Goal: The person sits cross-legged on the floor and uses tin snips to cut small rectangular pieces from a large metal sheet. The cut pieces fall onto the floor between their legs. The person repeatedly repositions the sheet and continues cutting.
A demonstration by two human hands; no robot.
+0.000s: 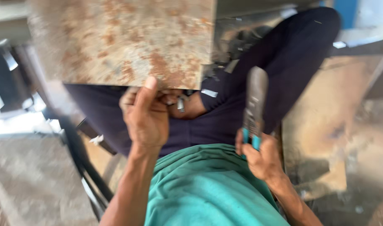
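Note:
My left hand (144, 113) grips the lower edge of a large rusty metal sheet (124, 39), thumb pressed up on its face. The sheet fills the upper left of the blurred view. My right hand (260, 157) holds a pair of metal snips (254, 106) by blue-covered handles, the grey blades pointing up, apart from the sheet. Both hands are over my lap, with dark trousers (283, 62) and a green shirt (204, 188) below.
Small metal offcuts (208, 93) lie on my lap near a bare foot (187, 106). A flat brownish sheet (333, 121) lies on the floor at the right. Dark metal bars (85, 163) stand at the lower left beside a grey floor (28, 180).

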